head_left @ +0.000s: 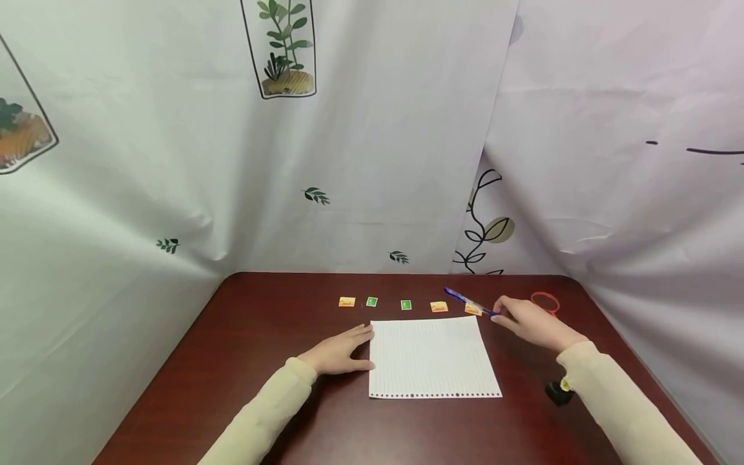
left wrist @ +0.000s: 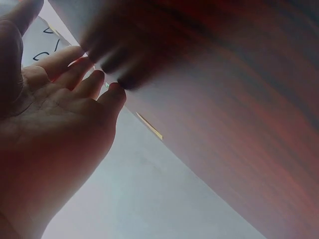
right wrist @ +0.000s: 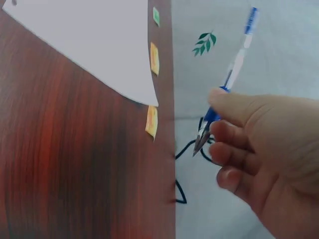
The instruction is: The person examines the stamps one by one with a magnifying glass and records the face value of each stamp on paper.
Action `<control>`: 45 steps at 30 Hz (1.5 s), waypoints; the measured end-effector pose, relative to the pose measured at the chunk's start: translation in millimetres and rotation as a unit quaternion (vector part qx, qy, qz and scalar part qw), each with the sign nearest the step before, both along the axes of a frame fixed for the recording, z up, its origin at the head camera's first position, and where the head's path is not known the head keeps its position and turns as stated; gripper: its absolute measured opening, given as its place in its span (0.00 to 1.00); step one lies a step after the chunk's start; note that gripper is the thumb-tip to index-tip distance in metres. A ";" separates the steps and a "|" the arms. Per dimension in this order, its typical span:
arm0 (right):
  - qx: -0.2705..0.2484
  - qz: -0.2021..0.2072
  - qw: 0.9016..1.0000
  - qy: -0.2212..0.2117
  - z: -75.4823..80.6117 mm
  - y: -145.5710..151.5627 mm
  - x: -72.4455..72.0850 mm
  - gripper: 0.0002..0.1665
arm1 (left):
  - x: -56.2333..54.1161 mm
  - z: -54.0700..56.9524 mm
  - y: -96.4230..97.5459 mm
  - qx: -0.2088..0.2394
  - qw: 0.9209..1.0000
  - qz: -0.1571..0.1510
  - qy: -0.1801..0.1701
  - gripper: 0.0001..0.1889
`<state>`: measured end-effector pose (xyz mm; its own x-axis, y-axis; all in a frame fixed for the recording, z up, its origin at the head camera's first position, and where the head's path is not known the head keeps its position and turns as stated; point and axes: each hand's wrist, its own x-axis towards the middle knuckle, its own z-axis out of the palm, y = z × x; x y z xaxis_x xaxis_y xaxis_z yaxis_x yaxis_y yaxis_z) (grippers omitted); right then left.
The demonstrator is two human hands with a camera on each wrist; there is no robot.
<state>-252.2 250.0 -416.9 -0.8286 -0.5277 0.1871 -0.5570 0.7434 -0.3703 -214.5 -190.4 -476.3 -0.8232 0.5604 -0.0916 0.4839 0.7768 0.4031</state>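
Note:
A white lined sheet of paper [head_left: 433, 358], with a row of punched holes along its near edge, lies on the table. My left hand [head_left: 340, 352] rests at the sheet's left edge, fingers fairly straight and thumb spread apart. In the left wrist view the left hand [left wrist: 65, 104] shows its palm and holds nothing. Between thumb and fingers, my right hand [head_left: 531, 320] pinches a blue pen [head_left: 462, 299] beyond the sheet's far right corner. The right wrist view shows the pen [right wrist: 238, 62] raised above the table, its bare point downward, in the right hand [right wrist: 269, 144].
Beyond the sheet, small orange cards [head_left: 347, 301] and green cards [head_left: 405, 305] lie in a row. A red ring-shaped thing [head_left: 545, 294] is partly hidden behind the right hand. Near the right sleeve is a black object [head_left: 558, 392]. A printed curtain [head_left: 372, 142] hangs behind the table [head_left: 279, 310].

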 end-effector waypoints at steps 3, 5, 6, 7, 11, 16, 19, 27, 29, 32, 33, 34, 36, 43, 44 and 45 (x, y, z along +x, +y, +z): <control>-0.020 -0.004 1.000 -0.002 1.2 -7.6 -2.7 0.08 | -1.0 0.2 1.2 0.000 1.000 -0.002 -0.002 0.41; -0.038 -0.006 0.999 -0.011 1.2 -14.5 -3.9 0.08 | -0.8 0.2 1.0 -0.002 1.000 -0.003 -0.001 0.41; -0.049 -0.007 0.999 -0.018 1.0 -18.1 -4.4 0.07 | -0.7 -0.2 0.7 -0.002 1.000 -0.003 -0.002 0.41; -0.061 -0.009 0.998 -0.023 0.7 -22.2 -5.0 0.07 | -0.6 -0.1 0.3 -0.004 1.000 -0.002 -0.002 0.41; -0.111 -0.015 0.993 -0.029 0.5 -39.3 -6.9 0.06 | -1.5 0.2 -0.4 -0.006 1.000 -0.004 0.002 0.41; -0.153 -0.025 0.988 -0.018 2.9 -57.4 -6.3 0.06 | -2.8 1.0 1.1 -0.007 1.000 -0.008 0.003 0.41; -0.168 -0.036 0.985 -0.020 5.0 -65.5 -5.0 0.06 | -3.0 0.4 1.7 -0.010 1.000 -0.008 -0.001 0.42; -0.222 -0.031 0.973 -0.046 11.9 -87.1 -3.8 0.04 | -2.5 1.3 1.2 -0.005 1.000 -0.010 0.004 0.41; -0.239 -0.030 0.969 -0.053 12.1 -92.0 -3.6 0.03 | -2.3 1.9 1.4 -0.003 1.000 -0.009 0.004 0.41; -0.258 -0.032 0.963 -0.064 9.9 -98.8 -4.1 0.03 | -1.8 1.8 1.9 -0.001 1.000 -0.007 0.001 0.41; -0.264 -0.034 0.962 -0.067 8.6 -100.9 -4.5 0.03 | -1.6 1.4 2.0 -0.002 1.000 -0.006 -0.001 0.41; -0.269 -0.035 0.960 -0.071 7.2 -103.0 -4.9 0.03 | -1.7 0.6 1.9 -0.005 1.000 -0.006 -0.001 0.41; -0.279 -0.035 0.957 -0.076 4.4 -107.0 -6.0 0.04 | -1.9 -0.7 1.8 -0.009 1.000 -0.004 -0.001 0.41; -0.324 -0.034 0.942 -0.085 0.5 -119.9 -8.4 0.04 | -5.0 -0.6 0.7 -0.006 1.000 -0.002 -0.002 0.42; -0.329 -0.034 0.940 -0.085 0.6 -121.8 -8.4 0.04 | -5.4 -0.3 0.5 -0.005 1.000 -0.003 -0.004 0.41; -0.335 -0.034 0.938 -0.088 0.4 -123.8 -8.5 0.04 | -5.8 0.0 0.2 -0.004 1.000 -0.005 -0.002 0.42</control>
<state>-260.7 126.2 -416.5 -0.9048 -0.2859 0.3156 -0.4041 0.3428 -0.8480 -220.3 -190.2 -476.3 -0.8168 0.5682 -0.1002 0.4901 0.7749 0.3992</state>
